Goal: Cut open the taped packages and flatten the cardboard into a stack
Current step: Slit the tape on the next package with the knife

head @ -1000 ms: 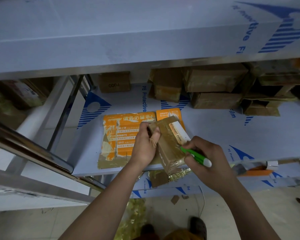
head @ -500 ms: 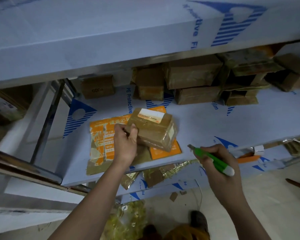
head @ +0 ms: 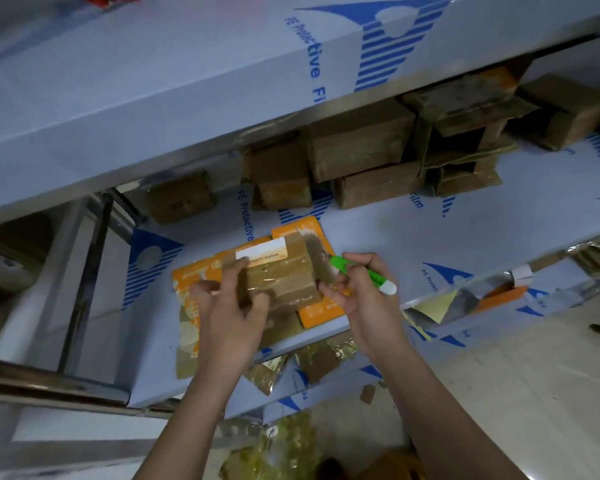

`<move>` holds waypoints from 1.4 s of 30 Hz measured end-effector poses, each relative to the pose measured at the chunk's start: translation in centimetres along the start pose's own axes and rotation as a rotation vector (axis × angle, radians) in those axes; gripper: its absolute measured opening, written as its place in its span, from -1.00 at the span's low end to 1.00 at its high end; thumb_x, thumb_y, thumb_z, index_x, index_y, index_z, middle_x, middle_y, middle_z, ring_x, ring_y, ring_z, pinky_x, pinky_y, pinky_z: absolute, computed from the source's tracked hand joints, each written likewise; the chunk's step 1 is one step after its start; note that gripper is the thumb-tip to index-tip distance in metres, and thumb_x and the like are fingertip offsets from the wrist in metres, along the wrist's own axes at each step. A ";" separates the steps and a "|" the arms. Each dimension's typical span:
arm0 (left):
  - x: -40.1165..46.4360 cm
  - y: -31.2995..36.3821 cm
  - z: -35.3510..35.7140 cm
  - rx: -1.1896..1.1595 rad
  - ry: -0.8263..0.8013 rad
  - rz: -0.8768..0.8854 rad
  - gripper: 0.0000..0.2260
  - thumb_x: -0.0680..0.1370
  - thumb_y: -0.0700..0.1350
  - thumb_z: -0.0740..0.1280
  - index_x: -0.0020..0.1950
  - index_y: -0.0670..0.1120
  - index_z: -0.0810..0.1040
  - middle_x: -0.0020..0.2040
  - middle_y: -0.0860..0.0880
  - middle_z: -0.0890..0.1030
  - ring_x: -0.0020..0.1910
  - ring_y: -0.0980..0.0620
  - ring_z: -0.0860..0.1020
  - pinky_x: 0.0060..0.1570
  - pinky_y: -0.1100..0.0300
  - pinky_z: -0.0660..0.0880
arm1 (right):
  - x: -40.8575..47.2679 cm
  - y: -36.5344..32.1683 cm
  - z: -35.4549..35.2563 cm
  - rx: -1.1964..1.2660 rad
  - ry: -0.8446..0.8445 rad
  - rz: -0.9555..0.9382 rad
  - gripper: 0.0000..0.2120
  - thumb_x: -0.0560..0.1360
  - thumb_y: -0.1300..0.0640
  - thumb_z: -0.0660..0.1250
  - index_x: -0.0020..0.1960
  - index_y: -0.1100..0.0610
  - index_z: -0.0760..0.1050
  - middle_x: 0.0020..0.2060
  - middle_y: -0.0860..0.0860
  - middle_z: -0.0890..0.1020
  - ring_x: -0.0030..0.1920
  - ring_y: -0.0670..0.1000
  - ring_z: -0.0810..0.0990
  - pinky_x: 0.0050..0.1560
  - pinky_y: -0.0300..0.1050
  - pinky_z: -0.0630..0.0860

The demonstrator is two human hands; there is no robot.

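A person's left hand [head: 232, 306] grips the near left side of a brown taped package [head: 284, 271], fingers curled around its edge. The right hand [head: 357, 289] holds a green utility knife [head: 364, 273], fingers wrapped around it, fingertips touching the package's right end. The package sits above flattened orange cardboard [head: 187, 306] on a film-covered metal shelf [head: 465, 230]. More brown boxes [head: 357, 140] line the shelf's back.

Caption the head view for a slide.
Left hand steadies a taped package on the shelf; right hand holds a green cutter.
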State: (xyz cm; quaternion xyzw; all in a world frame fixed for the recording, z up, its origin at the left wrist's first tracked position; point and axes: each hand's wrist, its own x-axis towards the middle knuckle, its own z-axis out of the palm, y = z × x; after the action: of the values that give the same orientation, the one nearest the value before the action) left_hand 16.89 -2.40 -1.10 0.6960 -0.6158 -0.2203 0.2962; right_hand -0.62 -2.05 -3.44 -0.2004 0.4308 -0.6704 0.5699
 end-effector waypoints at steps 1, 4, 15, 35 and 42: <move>0.2 -0.3 0.0 0.067 -0.018 0.074 -0.55 0.55 -0.07 0.29 0.43 0.16 0.36 0.34 0.06 0.14 0.31 -0.01 0.32 0.30 0.09 0.39 | 0.0 0.3 0.1 -0.010 -0.003 0.008 -0.80 0.60 0.40 0.18 -0.07 0.21 0.52 -0.27 0.11 0.46 -0.28 -0.06 0.49 0.12 0.19 0.61; 1.2 -0.8 0.3 0.148 -0.131 0.225 -0.47 0.49 0.12 0.21 0.47 0.12 0.34 0.55 0.13 0.04 0.56 0.01 -0.05 0.50 -0.07 0.08 | 0.0 0.6 0.4 -0.050 0.009 -0.001 -0.83 0.60 0.40 0.19 -0.05 0.24 0.51 -0.29 0.08 0.49 -0.30 -0.08 0.51 0.13 0.16 0.61; 3.8 -1.0 0.6 0.076 -0.124 0.294 -0.50 0.40 0.23 0.42 0.24 0.09 0.35 0.50 0.10 0.29 0.52 0.07 0.16 0.40 0.05 0.24 | 2.6 1.7 1.1 -0.072 -0.025 -0.075 -0.98 0.59 0.31 0.30 -0.02 0.24 0.48 -0.19 0.04 0.57 -0.14 -0.10 0.64 0.16 0.02 0.60; 4.2 -1.9 0.8 0.097 -0.124 0.350 -0.40 0.36 0.26 0.41 0.28 0.02 0.35 0.43 0.09 0.33 0.39 0.13 0.28 0.22 0.23 0.27 | 3.7 2.3 1.6 -0.247 -0.052 -0.195 -0.86 0.58 0.34 0.27 -0.11 0.16 0.50 -0.29 -0.02 0.56 -0.22 -0.04 0.55 -0.06 -0.06 0.55; 4.1 -1.8 0.7 0.087 -0.121 0.359 -0.43 0.35 0.19 0.47 0.26 0.02 0.37 0.40 0.10 0.35 0.29 0.24 0.26 0.14 0.31 0.24 | 3.6 2.0 1.3 -0.256 -0.066 -0.220 -0.81 0.57 0.41 0.23 -0.14 0.17 0.46 -0.32 -0.05 0.53 -0.23 0.00 0.53 -0.08 0.00 0.54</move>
State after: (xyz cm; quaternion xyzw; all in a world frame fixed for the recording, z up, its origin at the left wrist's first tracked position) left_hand 18.28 -6.44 -2.62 0.5726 -0.7558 -0.1785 0.2628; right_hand 0.57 -5.80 -5.14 -0.3392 0.4693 -0.6613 0.4768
